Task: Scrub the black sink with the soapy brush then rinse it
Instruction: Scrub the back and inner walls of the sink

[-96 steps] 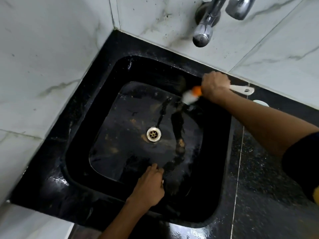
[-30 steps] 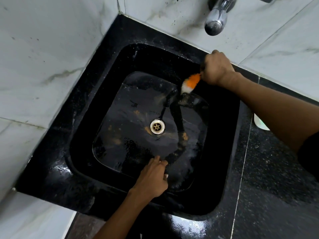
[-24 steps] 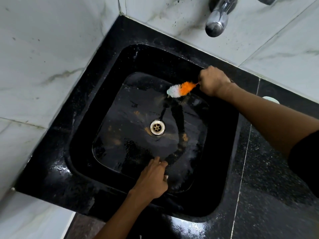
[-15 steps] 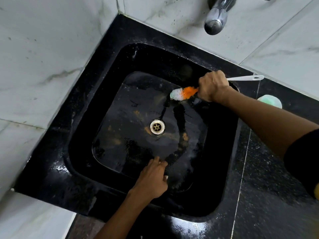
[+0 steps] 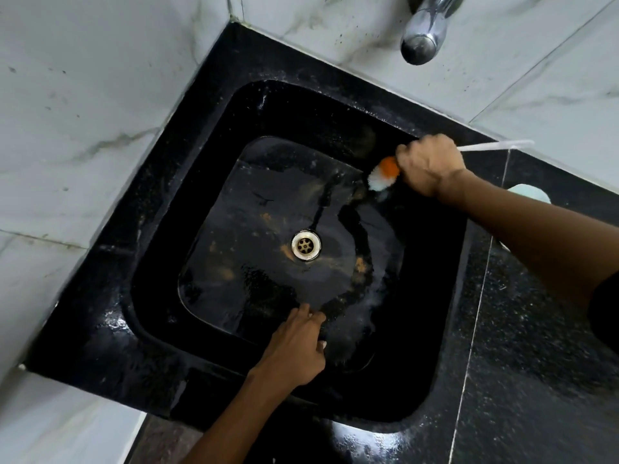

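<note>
The black square sink (image 5: 160, 349) fills the middle of the view, wet, with brownish stains around its metal drain (image 5: 305, 245). My right hand (image 5: 430, 167) is closed around a brush (image 5: 383, 174) with orange and white bristles; the bristles press on the sink's far right inner wall. The brush's white handle sticks out past my fist toward the right. My left hand (image 5: 294, 348) lies on the near inner wall of the sink, fingers bent against the surface, holding nothing.
A chrome tap spout (image 5: 422, 38) hangs over the far edge. White marble tiles (image 5: 83, 128) close in the left and back. A speckled black counter (image 5: 536, 380) runs to the right, with a pale green object (image 5: 531, 195) partly behind my forearm.
My right hand has been moving the brush back and forth along the far right wall; the bristles now sit a little further right than half a second ago. My left hand has stayed put.
</note>
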### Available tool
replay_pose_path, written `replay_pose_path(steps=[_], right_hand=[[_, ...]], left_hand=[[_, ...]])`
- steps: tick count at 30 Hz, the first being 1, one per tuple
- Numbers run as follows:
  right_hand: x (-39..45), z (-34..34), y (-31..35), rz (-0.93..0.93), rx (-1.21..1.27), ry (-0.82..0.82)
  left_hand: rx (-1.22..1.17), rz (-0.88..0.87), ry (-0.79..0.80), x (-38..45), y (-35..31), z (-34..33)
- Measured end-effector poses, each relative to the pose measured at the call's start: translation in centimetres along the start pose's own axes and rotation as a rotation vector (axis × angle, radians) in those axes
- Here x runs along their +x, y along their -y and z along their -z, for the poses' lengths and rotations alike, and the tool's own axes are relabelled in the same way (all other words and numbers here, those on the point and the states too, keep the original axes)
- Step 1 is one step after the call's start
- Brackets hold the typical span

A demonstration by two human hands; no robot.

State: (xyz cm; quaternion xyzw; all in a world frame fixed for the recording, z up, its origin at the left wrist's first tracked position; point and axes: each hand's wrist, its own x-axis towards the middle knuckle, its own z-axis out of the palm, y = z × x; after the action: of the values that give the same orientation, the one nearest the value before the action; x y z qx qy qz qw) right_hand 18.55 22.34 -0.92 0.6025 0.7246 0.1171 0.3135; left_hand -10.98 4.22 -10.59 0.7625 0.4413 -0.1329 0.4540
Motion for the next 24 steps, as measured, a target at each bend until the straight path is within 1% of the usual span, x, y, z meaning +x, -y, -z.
replay_pose_path(steps=[1,4,5,7,11,12,14,17,19,20,21,24], right_hand=[[0.2,0.4,0.3,0.021,0.002,-0.020],[1.6,2.0,-0.1,-0.050,-0.001,-0.103],[1.8,2.4,-0.4,-0.072,-0.007,-0.108],[1.5,2.7,-0.8,-0.101,-0.034,-0.051],[-1.0,1.4,-1.8,-0.179,-0.172,0.194],[-1.4,1.2,-2.1,-0.215,-0.182,0.221],[-1.4,1.3,-2.1,-0.226,-0.165,0.159],[-0.6,2.5,-1.1,-0.134,-0.113,0.035],[-0.3,2.8,-0.6,-0.127,-0.054,0.017],[-0.3,2.9,-0.6,-0.158,-0.047,0.032],[-0.5,2.8,-0.7,-0.193,-0.061,0.082],[-1.5,2.4,-1.1,-0.250,-0.178,0.352]], left_hand=[[0.002,0.001,0.001,0.0,0.0,0.0],[0.010,0.002,0.016,0.1,0.0,0.0],[0.012,0.001,0.022,0.1,0.0,0.0],[0.010,-0.002,0.023,0.1,0.0,0.0],[0.014,-0.008,0.002,0.0,0.0,-0.2],[0.015,-0.011,0.002,0.0,0.0,-0.2],[0.014,-0.015,0.000,0.1,0.0,-0.2],[0.008,-0.012,0.004,0.1,0.0,-0.2],[0.010,-0.010,0.009,0.1,0.1,-0.2],[0.012,-0.012,0.010,0.1,0.1,-0.1],[0.013,-0.014,0.011,0.1,0.1,-0.1],[0.014,-0.016,0.004,0.1,0.1,-0.2]])
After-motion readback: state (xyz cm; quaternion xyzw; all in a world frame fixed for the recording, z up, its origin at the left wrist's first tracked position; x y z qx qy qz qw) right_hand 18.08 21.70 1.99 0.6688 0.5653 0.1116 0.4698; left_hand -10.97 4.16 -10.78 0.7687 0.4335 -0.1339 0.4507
